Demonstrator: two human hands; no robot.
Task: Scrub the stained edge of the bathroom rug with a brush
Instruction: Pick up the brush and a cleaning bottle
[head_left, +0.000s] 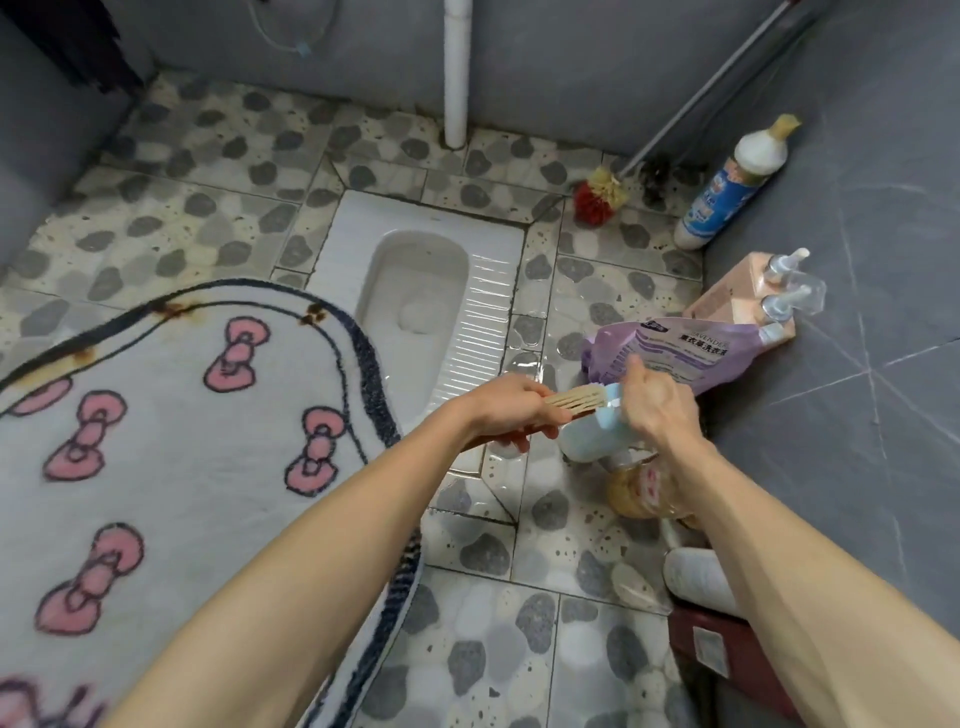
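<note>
Two outstretched arms: left hand (506, 413) grips brush (576, 400) (right hand (657, 402) holds bottle (587, 439)).

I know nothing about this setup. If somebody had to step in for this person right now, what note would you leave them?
The left hand grips the brush by its handle, bristles at the top of the pale blue bottle.
The right hand holds that bottle near its top.
The rug lies to the left on the floor, with brown stains on its far dark edge.
Done: brush is in hand, apparently being loaded with cleaner.
Left: carry the brush to the stains and scrub them.
</note>
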